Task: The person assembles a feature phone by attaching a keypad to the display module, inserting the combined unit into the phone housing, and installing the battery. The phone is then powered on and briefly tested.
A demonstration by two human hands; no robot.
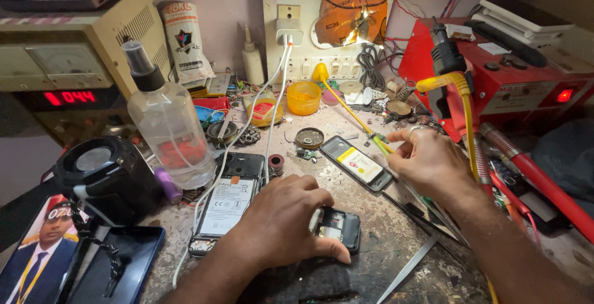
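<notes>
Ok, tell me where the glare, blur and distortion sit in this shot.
Head view: glare on the orange wrapper at the wall; red lamp blooms; the left hand and right hand are sharp; wide-angle bending at the edges; spray bottle slightly soft.

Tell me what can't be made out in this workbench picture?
Head view only:
- Small black opened phone: the left hand covers most of it.
- Thin yellow-handled tool: its tip vanishes under the right hand; the fingers' grip is unclear.
- Long metal tweezers: lower end cut off by the bottom edge.
- Tiny parts near the round orange plastic tub: too small to identify.
</notes>
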